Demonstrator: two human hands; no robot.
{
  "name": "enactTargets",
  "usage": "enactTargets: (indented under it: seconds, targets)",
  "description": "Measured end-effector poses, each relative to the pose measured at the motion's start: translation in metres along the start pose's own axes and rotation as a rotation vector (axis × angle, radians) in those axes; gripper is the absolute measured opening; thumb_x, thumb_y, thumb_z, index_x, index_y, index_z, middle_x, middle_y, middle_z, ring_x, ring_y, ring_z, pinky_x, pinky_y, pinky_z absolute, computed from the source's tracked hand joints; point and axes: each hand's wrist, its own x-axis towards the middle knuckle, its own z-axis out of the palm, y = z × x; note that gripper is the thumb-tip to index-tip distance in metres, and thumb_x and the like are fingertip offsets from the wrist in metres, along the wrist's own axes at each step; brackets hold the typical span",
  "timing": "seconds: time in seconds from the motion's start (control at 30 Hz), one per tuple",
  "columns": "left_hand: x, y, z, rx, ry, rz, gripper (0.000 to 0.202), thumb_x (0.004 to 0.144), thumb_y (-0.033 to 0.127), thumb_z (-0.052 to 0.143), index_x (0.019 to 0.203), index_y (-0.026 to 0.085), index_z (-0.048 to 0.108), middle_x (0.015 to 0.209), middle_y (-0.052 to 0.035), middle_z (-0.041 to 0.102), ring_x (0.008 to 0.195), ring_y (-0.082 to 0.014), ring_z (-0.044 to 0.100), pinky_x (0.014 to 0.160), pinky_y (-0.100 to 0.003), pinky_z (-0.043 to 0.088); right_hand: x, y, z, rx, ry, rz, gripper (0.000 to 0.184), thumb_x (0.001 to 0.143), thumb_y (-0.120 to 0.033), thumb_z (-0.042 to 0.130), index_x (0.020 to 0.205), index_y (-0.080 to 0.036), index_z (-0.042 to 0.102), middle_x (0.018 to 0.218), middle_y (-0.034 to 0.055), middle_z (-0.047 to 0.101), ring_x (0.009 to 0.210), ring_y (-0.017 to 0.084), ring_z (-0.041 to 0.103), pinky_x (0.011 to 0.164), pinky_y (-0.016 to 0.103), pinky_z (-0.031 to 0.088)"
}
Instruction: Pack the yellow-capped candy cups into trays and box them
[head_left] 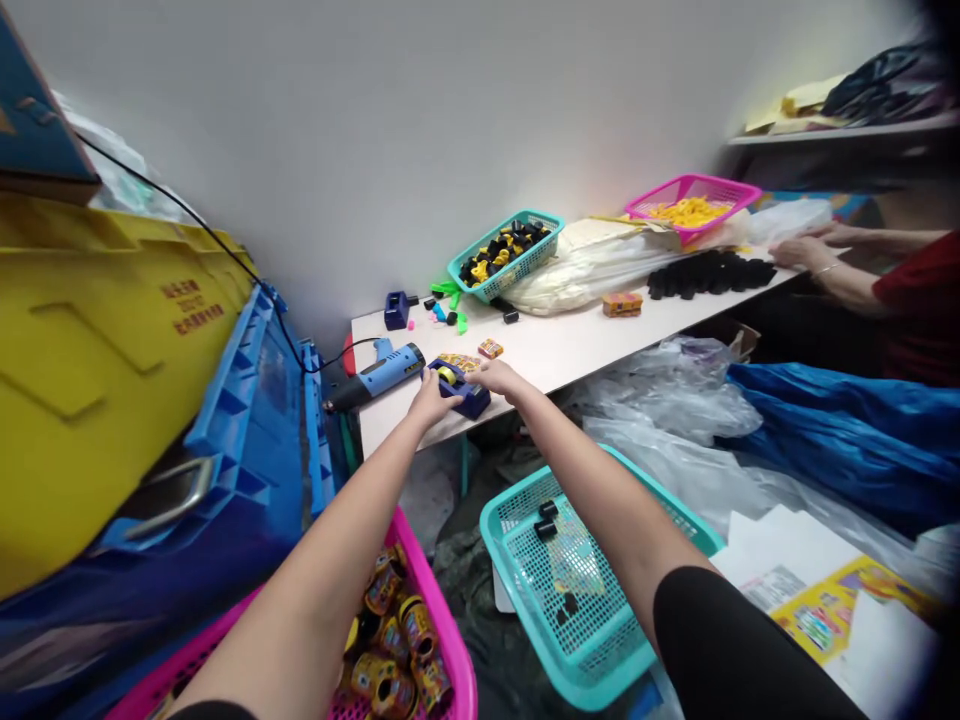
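A dark blue tape dispenser (474, 402) with a yellowish tape roll (447, 374) sits at the front edge of the white table (555, 352). My left hand (430, 402) is closed around its left side, the thumb lying across it. My right hand (501, 380) is at the right of the roll, fingers bent together; whatever they pinch is too small to make out. Just behind the dispenser lie printed yellow labels (459, 361) and a small printed stack (490, 348). A blue heat gun (391, 371) rests to the left, close to my left hand.
Below the table stand a turquoise basket (491, 525) with black pieces and a pink basket (466, 655) of printed cylinders. Blue crates (255, 490) flank the left. Farther back are another turquoise basket (517, 286) and black parts (709, 275). A co-worker's hands (802, 252) are at the right.
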Motion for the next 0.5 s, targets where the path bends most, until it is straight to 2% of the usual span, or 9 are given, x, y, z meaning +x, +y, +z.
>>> enactTargets:
  seconds: [0.07, 0.13, 0.2, 0.23, 0.3, 0.4, 0.5]
  targets:
    - [-0.003, -0.002, -0.001, 0.023, 0.005, -0.007, 0.101, 0.073, 0.032, 0.082, 0.153, 0.008, 0.026, 0.165, -0.0261, 0.007, 0.153, -0.0370, 0.014, 0.124, -0.042, 0.018, -0.009, 0.003, -0.007, -0.081, -0.047, 0.075, 0.029, 0.096, -0.037, 0.062, 0.112, -0.013, 0.065, 0.112, 0.0057, 0.065, 0.098, 0.021, 0.065, 0.084, 0.038, 0.057]
    - [-0.006, -0.002, -0.001, 0.048, 0.011, -0.020, 0.098, 0.076, 0.030, 0.080, 0.154, 0.007, 0.025, 0.165, -0.0258, 0.005, 0.153, -0.0363, 0.015, 0.123, -0.039, 0.018, -0.020, 0.009, -0.013, -0.113, -0.055, 0.120, 0.022, 0.092, -0.033, 0.068, 0.096, -0.012, 0.067, 0.098, 0.0042, 0.067, 0.087, 0.017, 0.065, 0.077, 0.033, 0.056]
    - [-0.008, 0.000, 0.000, 0.073, 0.012, -0.030, 0.096, 0.079, 0.027, 0.078, 0.154, 0.004, 0.024, 0.165, -0.0255, 0.003, 0.153, -0.0344, 0.016, 0.123, -0.036, 0.019, -0.029, 0.017, -0.017, -0.114, -0.067, 0.171, 0.024, 0.089, -0.033, 0.070, 0.080, -0.011, 0.066, 0.084, 0.0028, 0.067, 0.077, 0.015, 0.062, 0.070, 0.028, 0.054]
    - [-0.008, 0.001, 0.000, 0.085, 0.010, -0.035, 0.095, 0.079, 0.027, 0.078, 0.154, 0.004, 0.023, 0.165, -0.0253, 0.002, 0.153, -0.0333, 0.016, 0.123, -0.034, 0.019, -0.033, 0.022, -0.018, -0.108, -0.082, 0.206, 0.025, 0.089, -0.034, 0.070, 0.078, -0.012, 0.066, 0.081, 0.0027, 0.066, 0.073, 0.014, 0.061, 0.067, 0.027, 0.053]
    - [-0.010, 0.003, 0.000, 0.105, 0.006, -0.047, 0.095, 0.080, 0.027, 0.077, 0.155, 0.004, 0.023, 0.166, -0.0242, 0.002, 0.153, -0.0317, 0.016, 0.123, -0.032, 0.019, -0.038, 0.031, -0.018, -0.092, -0.119, 0.283, 0.024, 0.093, -0.036, 0.065, 0.090, -0.012, 0.067, 0.087, 0.0036, 0.067, 0.074, 0.014, 0.062, 0.068, 0.029, 0.055]
    - [-0.011, 0.007, -0.001, 0.125, 0.001, -0.075, 0.096, 0.079, 0.027, 0.078, 0.155, 0.007, 0.024, 0.166, -0.0222, 0.005, 0.153, -0.0309, 0.018, 0.122, -0.031, 0.022, -0.039, 0.037, -0.013, -0.081, -0.151, 0.373, 0.030, 0.097, -0.037, 0.061, 0.117, -0.014, 0.062, 0.112, 0.0075, 0.065, 0.093, 0.018, 0.066, 0.080, 0.037, 0.058]
    - [-0.014, 0.018, -0.005, 0.126, 0.001, -0.113, 0.097, 0.076, 0.025, 0.080, 0.155, 0.009, 0.025, 0.167, -0.0206, 0.007, 0.153, -0.0321, 0.019, 0.122, -0.034, 0.022, -0.043, 0.030, -0.012, -0.068, -0.161, 0.394, 0.033, 0.096, -0.036, 0.061, 0.123, -0.017, 0.061, 0.123, 0.0089, 0.062, 0.104, 0.021, 0.064, 0.088, 0.041, 0.057]
